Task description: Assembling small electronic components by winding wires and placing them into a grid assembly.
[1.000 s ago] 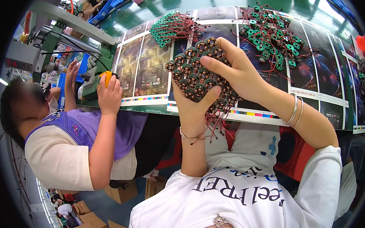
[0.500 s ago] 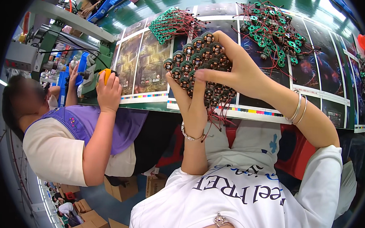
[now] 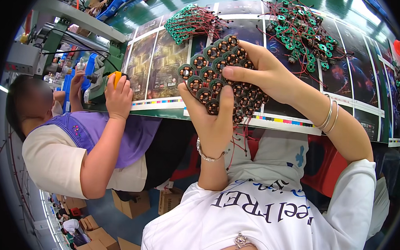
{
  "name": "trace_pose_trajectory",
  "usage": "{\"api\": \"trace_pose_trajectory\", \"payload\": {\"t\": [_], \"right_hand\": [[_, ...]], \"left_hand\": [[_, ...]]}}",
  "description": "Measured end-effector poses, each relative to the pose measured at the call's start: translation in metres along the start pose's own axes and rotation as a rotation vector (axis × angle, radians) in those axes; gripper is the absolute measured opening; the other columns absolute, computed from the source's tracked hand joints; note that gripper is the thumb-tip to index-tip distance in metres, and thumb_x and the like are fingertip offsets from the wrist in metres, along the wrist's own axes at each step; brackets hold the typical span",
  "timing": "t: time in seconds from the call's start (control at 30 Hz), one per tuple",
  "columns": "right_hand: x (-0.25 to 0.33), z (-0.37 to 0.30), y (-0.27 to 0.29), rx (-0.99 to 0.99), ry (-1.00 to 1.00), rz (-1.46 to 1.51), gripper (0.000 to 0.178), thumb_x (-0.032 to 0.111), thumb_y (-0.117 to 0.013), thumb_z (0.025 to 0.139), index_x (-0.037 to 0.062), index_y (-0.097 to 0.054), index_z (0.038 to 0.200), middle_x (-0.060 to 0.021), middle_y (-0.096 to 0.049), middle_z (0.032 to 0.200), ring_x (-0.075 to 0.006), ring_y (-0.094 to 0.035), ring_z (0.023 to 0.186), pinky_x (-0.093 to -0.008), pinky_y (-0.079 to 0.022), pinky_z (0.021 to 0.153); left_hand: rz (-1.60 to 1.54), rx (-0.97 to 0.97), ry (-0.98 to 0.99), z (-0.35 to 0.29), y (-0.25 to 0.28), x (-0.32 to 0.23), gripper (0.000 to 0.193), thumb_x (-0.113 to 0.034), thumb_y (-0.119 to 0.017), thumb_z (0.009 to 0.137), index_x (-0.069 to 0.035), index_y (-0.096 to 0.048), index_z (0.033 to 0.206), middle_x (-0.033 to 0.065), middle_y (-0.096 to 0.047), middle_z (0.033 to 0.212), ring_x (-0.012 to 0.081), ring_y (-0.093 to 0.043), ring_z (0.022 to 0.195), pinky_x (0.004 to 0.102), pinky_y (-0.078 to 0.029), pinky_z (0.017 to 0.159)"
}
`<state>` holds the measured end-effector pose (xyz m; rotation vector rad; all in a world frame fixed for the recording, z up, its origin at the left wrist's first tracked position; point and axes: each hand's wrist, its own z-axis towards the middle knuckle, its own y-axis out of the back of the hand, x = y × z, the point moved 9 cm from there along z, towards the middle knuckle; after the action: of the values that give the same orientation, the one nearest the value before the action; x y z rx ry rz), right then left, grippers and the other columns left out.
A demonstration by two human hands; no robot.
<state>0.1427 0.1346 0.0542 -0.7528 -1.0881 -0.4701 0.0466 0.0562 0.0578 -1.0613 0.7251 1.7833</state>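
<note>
A bunch of small round motor stators with copper coils on dark green circuit boards is held up between my hands, above the near part of the table. My left hand grips its lower left, thumb upright across the front. My right hand clasps the upper right side, with the thumb pressed on the stators and the other fingers mostly hidden behind. Thin red wires hang from the bottom of the bunch.
Printed sheets cover the green table. A neat row of green boards with red wires lies far left, and a tangled pile far right. At left, a co-worker's hand holds a yellow-and-black thing beside a bench machine.
The bunch has tilted and its stators have spread somewhat wider apart. My right thumb has shifted slightly right, and my left thumb now stands lower over the bunch.
</note>
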Motion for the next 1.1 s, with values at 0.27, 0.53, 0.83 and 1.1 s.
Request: {"api": "trace_pose_trajectory", "payload": {"t": [0.27,0.53,0.83,1.1], "right_hand": [[-0.002,-0.002,0.0,-0.093,-0.027,0.082,0.031,0.01,-0.068,0.086,-0.0021,-0.055,0.112,-0.009,-0.068,0.101,-0.0111,-0.063,0.083,-0.0235,-0.053,0.072],[0.006,0.001,0.011,-0.147,0.139,-0.185,0.033,0.01,-0.071,0.083,-0.0017,-0.055,0.109,-0.0105,-0.068,0.099,-0.0127,-0.064,0.081,-0.0246,-0.053,0.071],[0.002,0.0,0.011,-0.173,0.17,-0.212,0.044,0.011,-0.078,0.076,-0.001,-0.054,0.11,-0.0105,-0.068,0.098,-0.0142,-0.065,0.083,-0.0251,-0.053,0.072],[0.001,-0.002,0.01,-0.18,0.153,-0.38,0.06,0.005,-0.084,0.065,0.0006,-0.051,0.114,-0.0096,-0.067,0.101,-0.0149,-0.065,0.088,-0.0266,-0.053,0.078]], "left_hand": [[-0.574,-0.002,0.397,0.001,-0.01,0.045,0.032,-0.028,-0.043,0.102,-0.006,-0.047,0.125,0.007,-0.06,0.111,0.0117,-0.058,0.092,0.0251,-0.046,0.079],[-0.338,-0.001,0.213,0.006,-0.009,0.037,0.027,-0.024,-0.041,0.103,-0.005,-0.049,0.121,0.0058,-0.06,0.108,0.0106,-0.056,0.09,0.0247,-0.044,0.08],[-0.296,-0.025,0.203,0.008,-0.007,0.036,0.02,-0.02,-0.042,0.103,-0.006,-0.048,0.114,0.0043,-0.058,0.102,0.0087,-0.051,0.086,0.0233,-0.041,0.079],[-0.092,-0.06,0.089,0.01,0.003,0.036,0.034,-0.027,-0.04,0.104,0.0,-0.05,0.121,0.0067,-0.058,0.107,0.011,-0.052,0.09,0.0244,-0.041,0.079]]}}
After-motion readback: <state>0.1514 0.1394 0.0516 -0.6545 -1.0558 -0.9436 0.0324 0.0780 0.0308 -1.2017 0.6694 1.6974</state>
